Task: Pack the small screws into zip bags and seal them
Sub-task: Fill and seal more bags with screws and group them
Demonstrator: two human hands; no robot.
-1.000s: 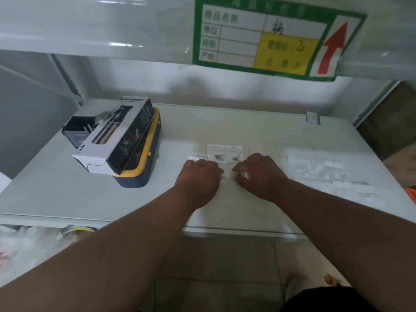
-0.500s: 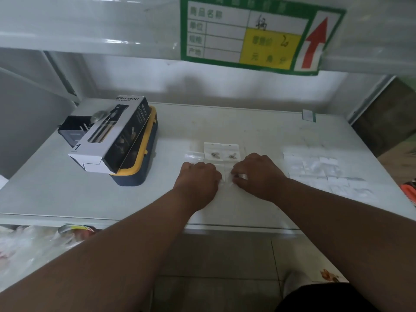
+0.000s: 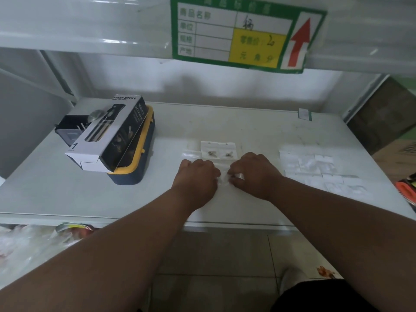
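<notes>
My left hand (image 3: 198, 176) and my right hand (image 3: 254, 174) rest knuckles-up on the white shelf (image 3: 225, 122), fingertips pinching a small clear zip bag (image 3: 223, 176) between them. Most of that bag is hidden under the fingers; its contents cannot be made out. Just beyond the hands lie two zip bags side by side (image 3: 218, 150), each with small dark screws inside. Another clear bag (image 3: 191, 153) lies to their left. A spread of empty clear zip bags (image 3: 315, 170) covers the shelf to the right of my right hand.
A spray bottle box (image 3: 110, 136) lies on a yellow and navy case (image 3: 139, 154) at the left, with a black holder (image 3: 69, 129) behind it. A green price label (image 3: 245, 34) hangs on the upper shelf edge. Tiled floor lies below the shelf's front edge.
Both hands stay pinched on the same bag in the same spot. Only the head camera has drifted slightly.
</notes>
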